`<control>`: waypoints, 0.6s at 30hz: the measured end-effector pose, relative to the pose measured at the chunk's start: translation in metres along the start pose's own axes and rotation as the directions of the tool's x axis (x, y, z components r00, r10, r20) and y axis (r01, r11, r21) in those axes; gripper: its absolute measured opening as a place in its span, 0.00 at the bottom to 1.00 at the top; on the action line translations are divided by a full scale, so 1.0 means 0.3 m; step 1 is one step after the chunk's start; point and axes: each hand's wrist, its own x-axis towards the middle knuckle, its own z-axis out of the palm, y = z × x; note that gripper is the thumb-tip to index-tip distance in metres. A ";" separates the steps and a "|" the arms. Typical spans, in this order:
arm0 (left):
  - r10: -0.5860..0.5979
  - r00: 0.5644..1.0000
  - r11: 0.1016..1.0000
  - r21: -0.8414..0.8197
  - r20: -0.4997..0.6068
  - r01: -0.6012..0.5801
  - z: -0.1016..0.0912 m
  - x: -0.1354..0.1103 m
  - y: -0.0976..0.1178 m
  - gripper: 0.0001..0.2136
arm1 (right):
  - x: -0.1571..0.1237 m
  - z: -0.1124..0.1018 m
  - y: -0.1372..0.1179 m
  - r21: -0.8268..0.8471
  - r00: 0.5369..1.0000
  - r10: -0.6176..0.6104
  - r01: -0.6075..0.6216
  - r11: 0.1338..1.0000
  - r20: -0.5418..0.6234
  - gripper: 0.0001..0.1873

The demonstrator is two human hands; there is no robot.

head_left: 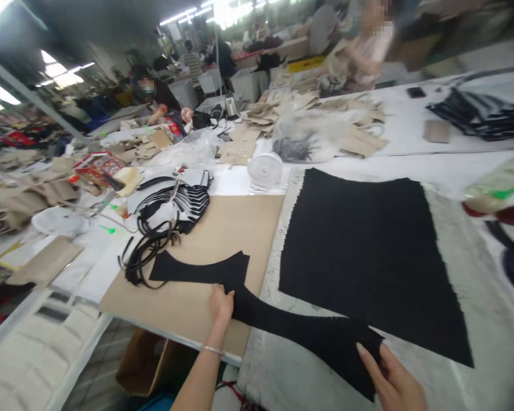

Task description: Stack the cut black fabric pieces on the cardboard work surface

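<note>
A long curved black fabric piece point(291, 321) stretches between my two hands. My left hand point(221, 304) pinches its left end over the tan board point(188, 311). The right end is held between the thumb and fingers of my right hand point(392, 379), above the grey slab point(278, 365). A similar black cut piece point(197, 273) lies on the board just beyond my left hand, partly overlapped by the held one. On the slab, a large black panel of fabric point(368, 257) lies spread flat, its lower edge close behind the held piece.
Black strips point(149, 251) and a fanned stack of black-and-white pieces point(188, 200) sit at the board's far left. A small white fan point(264, 170) stands behind the board. Plastic bags and tan pieces point(362, 140) cover the far table. A cardboard box point(143, 362) is below. Several people work beyond.
</note>
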 end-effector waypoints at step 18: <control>0.310 0.812 0.828 -0.560 0.494 0.024 0.162 -0.269 0.408 0.28 | 0.255 -0.505 0.313 0.054 0.990 0.083 -0.077 0.996 -0.116 0.24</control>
